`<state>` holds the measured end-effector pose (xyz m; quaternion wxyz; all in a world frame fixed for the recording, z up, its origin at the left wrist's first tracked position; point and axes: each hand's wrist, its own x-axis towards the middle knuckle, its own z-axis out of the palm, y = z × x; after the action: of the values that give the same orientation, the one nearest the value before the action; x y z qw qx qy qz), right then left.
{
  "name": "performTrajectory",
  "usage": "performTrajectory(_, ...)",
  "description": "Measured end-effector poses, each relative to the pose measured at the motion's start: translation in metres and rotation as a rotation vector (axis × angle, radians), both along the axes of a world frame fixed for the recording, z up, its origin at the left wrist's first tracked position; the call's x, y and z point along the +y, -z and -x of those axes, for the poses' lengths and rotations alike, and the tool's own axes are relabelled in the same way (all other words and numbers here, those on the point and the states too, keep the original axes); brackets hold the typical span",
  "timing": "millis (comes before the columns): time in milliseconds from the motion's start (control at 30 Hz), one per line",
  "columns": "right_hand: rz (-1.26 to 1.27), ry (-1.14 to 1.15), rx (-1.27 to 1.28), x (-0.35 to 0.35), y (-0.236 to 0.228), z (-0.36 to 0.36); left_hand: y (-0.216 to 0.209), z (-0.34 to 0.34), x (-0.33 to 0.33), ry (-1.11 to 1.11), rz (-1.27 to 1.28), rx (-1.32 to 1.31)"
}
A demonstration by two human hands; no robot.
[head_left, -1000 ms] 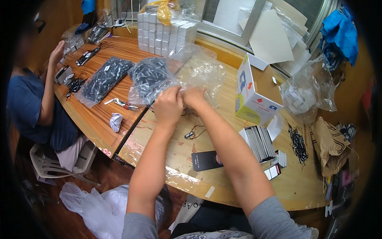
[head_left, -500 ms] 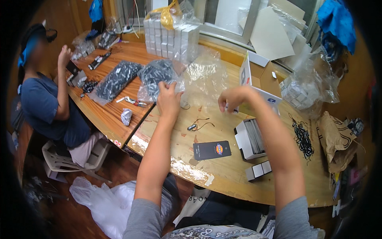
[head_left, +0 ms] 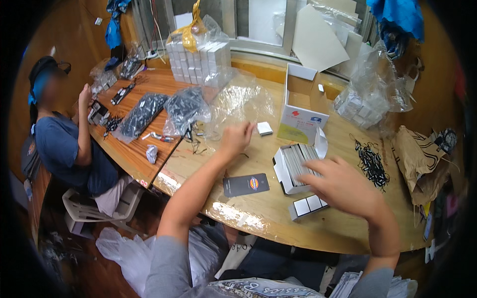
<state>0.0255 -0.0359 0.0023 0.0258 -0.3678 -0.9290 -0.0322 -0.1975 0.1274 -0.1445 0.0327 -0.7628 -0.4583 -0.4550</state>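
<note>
My left hand (head_left: 235, 141) hangs over the middle of the table, its fingertips pinched together. What they hold, if anything, is too small to make out. Just right of them a small white box (head_left: 265, 129) rests on the tabletop. A bit of dark cord (head_left: 244, 155) shows beside my left wrist. My right hand (head_left: 343, 184) is open, fingers spread, above the right side of a white carton (head_left: 284, 171) packed with upright grey cards (head_left: 294, 158). Nearer me lies a flat black card (head_left: 246, 185) with a coloured oval emblem. Right of it sit small white-topped boxes (head_left: 308, 204) in a row.
Behind the carton stands a tall open cardboard box (head_left: 304, 111). Black cords (head_left: 370, 161) lie bundled at right, near a brown paper bag (head_left: 420, 159). Bagged black items (head_left: 186, 107) and stacked white boxes (head_left: 198, 62) occupy the back left. A co-worker (head_left: 67, 134) sits at left.
My right hand has moved from beside the tall box toward me, over the card carton, its fingers now spread. The small white box now shows on the table. My view has shifted slightly.
</note>
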Motion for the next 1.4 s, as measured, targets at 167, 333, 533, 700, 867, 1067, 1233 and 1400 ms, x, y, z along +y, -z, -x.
performTrajectory(167,0.004,0.288,0.124,-0.081,0.007,-0.07,-0.042,0.027,0.025,-0.213,0.31,-0.1)
performTrajectory(333,-0.017,0.552,0.263,-0.134,0.043,-0.14,-0.09,0.064,-0.097,0.107,-0.14,-0.184)
performTrajectory(533,-0.127,0.582,0.493,-0.137,0.082,-0.17,-0.016,0.121,-0.216,-0.354,-0.052,-0.663)
performTrajectory(700,-0.21,0.683,0.729,-0.126,0.103,-0.153,0.114,0.136,-0.257,-0.582,0.141,-0.538)
performTrajectory(867,-0.275,0.504,0.489,-0.112,0.095,-0.142,0.233,0.101,-0.28,-0.659,0.743,-0.108)
performTrajectory(1067,-0.206,0.628,0.562,-0.109,0.086,-0.157,0.187,0.102,-0.256,-0.7,0.217,-0.087)
performTrajectory(1233,-0.012,0.518,0.715,-0.061,0.081,-0.137,0.08,0.049,-0.231,-0.376,-0.146,-0.436)
performTrajectory(1400,0.063,0.155,0.786,0.02,0.09,-0.074,0.014,-0.049,-0.172,0.198,0.646,-0.788)
